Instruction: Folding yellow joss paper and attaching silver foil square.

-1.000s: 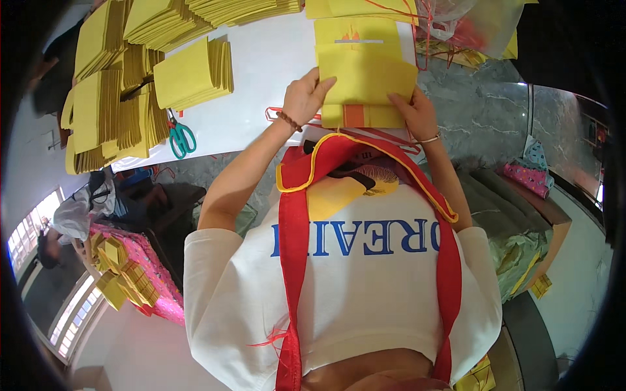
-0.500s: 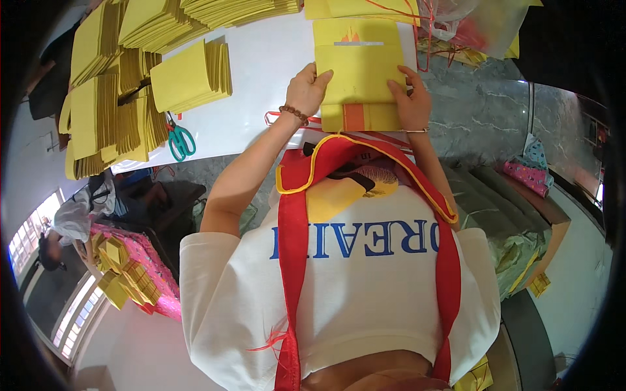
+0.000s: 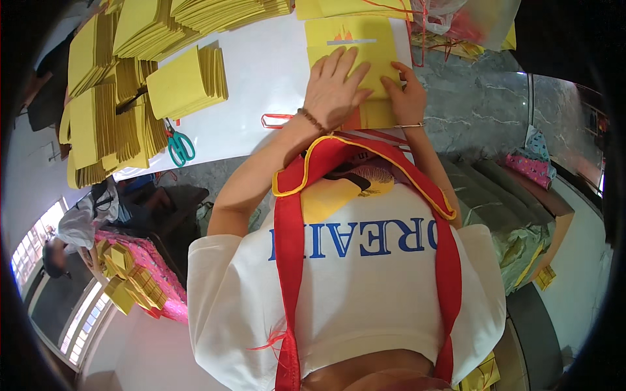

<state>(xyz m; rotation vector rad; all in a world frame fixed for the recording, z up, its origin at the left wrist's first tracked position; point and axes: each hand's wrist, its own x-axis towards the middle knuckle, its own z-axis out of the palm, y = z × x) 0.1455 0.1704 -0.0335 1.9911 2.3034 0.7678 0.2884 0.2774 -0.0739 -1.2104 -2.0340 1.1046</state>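
A folded yellow paper sheet point(image 3: 385, 39) lies before me on the white table, with an orange print and a grey strip near its top. My left hand point(image 3: 332, 88) rests flat on its left and middle part, fingers spread. At the sheet's right edge, my right hand point(image 3: 409, 94) grips the border with the thumb on top; its lower fingers are hidden. Part of an orange band point(image 3: 352, 120) shows below my left palm. A red cord point(image 3: 277, 120) lies left of the sheet, near my left wrist.
Stacks of folded yellow paper point(image 3: 94, 124) fill the table's left side, with a smaller stack point(image 3: 186, 81) nearer. Green-handled scissors point(image 3: 180, 146) lie at the table's front edge. More yellow sheets point(image 3: 352, 8) and a clear plastic bag point(image 3: 473, 19) are beyond. Another person point(image 3: 85, 218) works at far left.
My left hand has moved from the sheet's left edge onto its top and spread flat. My right hand stays at the right edge. The view has shifted slightly.
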